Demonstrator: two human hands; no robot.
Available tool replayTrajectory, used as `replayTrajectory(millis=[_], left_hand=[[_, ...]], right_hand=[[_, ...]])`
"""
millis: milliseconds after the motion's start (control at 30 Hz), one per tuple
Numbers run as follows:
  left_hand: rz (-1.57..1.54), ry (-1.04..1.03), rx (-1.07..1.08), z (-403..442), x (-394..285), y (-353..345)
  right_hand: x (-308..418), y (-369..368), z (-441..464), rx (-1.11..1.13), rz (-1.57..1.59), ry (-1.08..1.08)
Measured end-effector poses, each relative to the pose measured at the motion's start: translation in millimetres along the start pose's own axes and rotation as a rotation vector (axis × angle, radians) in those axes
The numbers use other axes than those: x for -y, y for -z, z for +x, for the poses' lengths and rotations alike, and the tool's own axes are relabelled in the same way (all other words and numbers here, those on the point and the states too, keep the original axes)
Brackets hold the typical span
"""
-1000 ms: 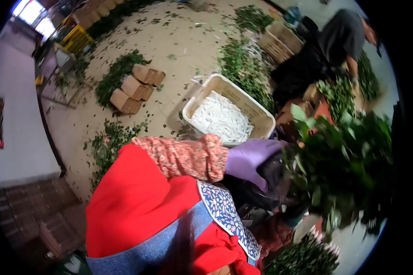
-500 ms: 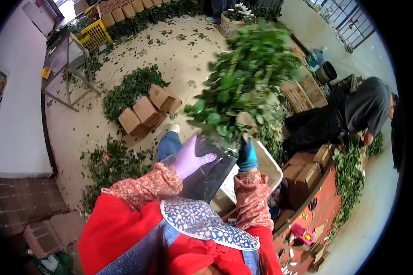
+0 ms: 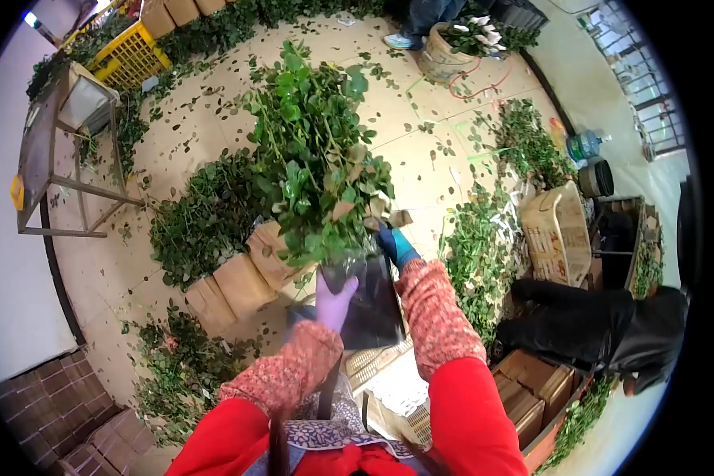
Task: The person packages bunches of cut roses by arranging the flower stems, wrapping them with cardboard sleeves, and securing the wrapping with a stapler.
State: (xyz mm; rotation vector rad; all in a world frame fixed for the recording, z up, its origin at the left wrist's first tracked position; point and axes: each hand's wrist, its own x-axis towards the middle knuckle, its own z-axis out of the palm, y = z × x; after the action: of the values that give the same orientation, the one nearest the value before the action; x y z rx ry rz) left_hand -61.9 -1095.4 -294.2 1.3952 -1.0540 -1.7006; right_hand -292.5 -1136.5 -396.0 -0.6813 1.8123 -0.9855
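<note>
A big bunch of leafy green stems (image 3: 317, 159) stands in a black plastic bag (image 3: 373, 305), leaves spilling out of its top. My left hand (image 3: 335, 301), in a purple glove, grips the near left side of the bag with the thumb spread upward. At the bag's upper right rim, my right hand (image 3: 397, 244), in a blue-green glove, is closed on the edge, beside bits of brown cardboard among the leaves. The fingertips of both hands are partly hidden. Below the bag is a pale plastic crate (image 3: 381, 365).
Cardboard-wrapped leafy bundles (image 3: 242, 285) lie on the floor to the left. A metal-framed table (image 3: 51, 159) and a yellow crate (image 3: 131, 59) stand farther back. On the right, a person in dark clothes (image 3: 587, 325) bends near cardboard boxes (image 3: 535, 381). Loose leaves litter the floor.
My hands have carried the bag and its leafy bunch left, away from the person on the right. My view has turned, showing more floor on the right.
</note>
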Motion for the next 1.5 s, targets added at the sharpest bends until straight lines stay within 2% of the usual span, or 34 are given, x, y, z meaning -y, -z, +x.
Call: replayTrajectory(millis=[67, 133, 167, 200, 267, 300, 333, 367, 400, 433, 467, 533, 600, 667, 700, 767, 800, 833, 867, 900, 933, 967, 1033, 1067, 1133, 1167, 1200, 1233, 1267, 1300, 1367, 1433, 1467, 1500], left_hand=[[0.308, 0.018, -0.138, 79, 65, 5], [-0.063, 0.262, -0.197, 131, 68, 4], [-0.033, 0.323, -0.153, 144, 60, 4], [0.172, 0.371, -0.139, 150, 53, 0], [0.100, 0.283, -0.019, 150, 60, -8], [0.031, 0.313, 0.018, 145, 59, -11], [0.191, 0.359, 0.119, 148, 83, 1], [0.134, 0.263, 0.146, 129, 78, 5], [0.342, 0.358, 0.277, 144, 135, 40], [0.306, 0.572, 0.390, 152, 154, 70], [0.452, 0.445, 0.502, 106, 85, 49], [0.695, 0.671, 0.653, 87, 83, 67], [0.745, 0.820, 0.868, 35, 56, 59], [0.662, 1.096, 1.126, -13, 62, 63], [0.786, 0.894, 1.539, -52, 42, 44], [0.845, 0.803, 1.841, -143, 8, 14], [0.772, 0.808, 1.815, -178, 8, 7], [0.652, 1.003, 1.725, -222, 0, -7], [0.543, 1.196, 1.609, -272, -16, -27], [0.602, 1.205, 1.587, -321, -21, -39], [0.676, 1.159, 1.663, -351, -6, -42], [0.745, 0.998, 1.838, -375, 18, -37], [0.565, 1.522, 1.774, -476, 6, -35], [0.667, 1.506, 1.768, -512, 13, -28], [0.688, 1.499, 1.807, -583, 27, -18], [0.644, 1.506, 1.960, -615, 34, -15], [0.643, 1.536, 1.912, -639, 37, -7], [0.637, 1.677, 1.875, -652, 41, -3], [0.670, 1.759, 1.784, -667, 39, 3], [0.719, 1.729, 1.832, -680, 36, 6], [0.795, 1.680, 1.730, -681, 49, 17], [0.778, 1.697, 1.768, -678, 67, 23], [0.764, 1.677, 1.743, -681, 71, 22], [0.711, 1.613, 1.704, -686, 72, 12]], right_hand=[[7, -8, 47, -0.109, -0.005, -0.045], [-39, -16, 74, -0.566, -0.224, -0.034], [-51, -21, 71, -0.578, -0.151, -0.011], [-64, -27, 62, -0.527, -0.193, -0.001], [-21, -31, -8, -0.294, -0.251, 0.019], [-44, -36, -34, -0.222, -0.181, 0.006], [-74, -39, -63, -0.172, -0.107, -0.013], [-91, -41, -100, -0.118, -0.085, -0.119], [-104, -39, -139, -0.106, -0.041, -0.233], [-116, -33, -182, -0.192, -0.103, -0.306], [-127, -38, -228, -0.292, -0.145, -0.416], [-129, -27, -314, -0.245, -0.292, -0.631], [-125, -20, -388, -0.298, -0.137, -0.620], [-105, -17, -454, -0.403, 0.090, -0.604], [-93, -15, -477, -0.464, 0.256, -0.537], [-67, -15, -520, -0.568, 0.555, -0.355], [-45, -19, -551, -0.748, 0.737, -0.324], [-80, -39, -559, -0.833, 0.908, -0.128], [-69, -40, -595, -0.853, 1.208, 0.033], [-71, -53, -621, -0.945, 1.229, 0.335], [-119, -71, -612, -0.928, 1.262, 0.510], [-112, -73, -638, -0.976, 1.209, 0.609], [-80, -49, -727, -0.962, 1.350, 0.851], [-83, -45, -757, -0.914, 1.434, 1.005], [-101, -44, -807, -1.159, 1.320, 0.884], [-101, -41, -807, -1.153, 1.364, 0.905], [-97, -30, -786, -1.505, 1.208, 1.797], [-97, -35, -805, -1.458, 1.330, 1.586], [-99, -46, -837, -1.310, 1.442, 1.204], [-102, -54, -861, -1.252, 1.502, 1.081], [-110, -73, -901, -1.155, 1.653, 0.964], [-126, -79, -933, -0.961, 1.820, 0.875], [-142, -73, -941, -0.779, 1.885, 0.848], [-190, -65, -935, -0.419, 1.586, 0.953]])
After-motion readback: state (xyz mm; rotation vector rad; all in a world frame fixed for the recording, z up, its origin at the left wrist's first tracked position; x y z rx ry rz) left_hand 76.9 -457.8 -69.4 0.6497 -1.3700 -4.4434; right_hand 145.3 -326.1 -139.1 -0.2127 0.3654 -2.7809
